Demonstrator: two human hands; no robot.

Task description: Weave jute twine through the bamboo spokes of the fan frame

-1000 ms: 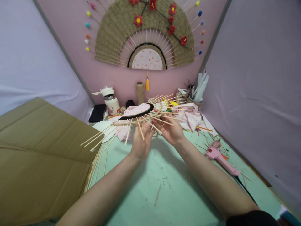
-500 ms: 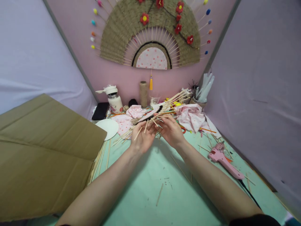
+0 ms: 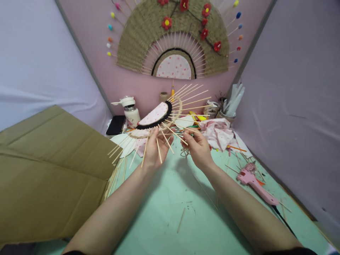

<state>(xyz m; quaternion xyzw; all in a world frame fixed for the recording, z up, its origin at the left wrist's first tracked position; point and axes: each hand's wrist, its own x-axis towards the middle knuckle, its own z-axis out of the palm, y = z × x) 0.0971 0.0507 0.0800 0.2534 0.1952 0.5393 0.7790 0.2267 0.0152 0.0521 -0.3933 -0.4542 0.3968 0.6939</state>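
A half-made fan [image 3: 156,115] is held up over the table, with a dotted pink half-circle, a black rim and thin wooden sticks spreading outward. Twine [image 3: 181,106] runs in an arc through the sticks. My left hand [image 3: 156,147] grips the fan's lower side, thumb up, with several sticks passing in front of the palm. Close to the stick tips on the right, my right hand [image 3: 196,145] is closed in a pinch, and a loose loop of twine hangs just below its fingers. Its fingertips partly hide what they pinch.
A cardboard sheet [image 3: 53,177] covers the left side. A pink glue gun [image 3: 256,184] lies at right with its cord. Behind are a white bottle [image 3: 131,113], a phone [image 3: 116,125], crumpled dotted cloth [image 3: 216,132] and a finished fan [image 3: 132,46] on the wall. Loose sticks lie about.
The fan has been raised and turned, so its dotted face and spread sticks now show. My hands have moved apart, the right closing into a pinch. The view has shifted slightly.
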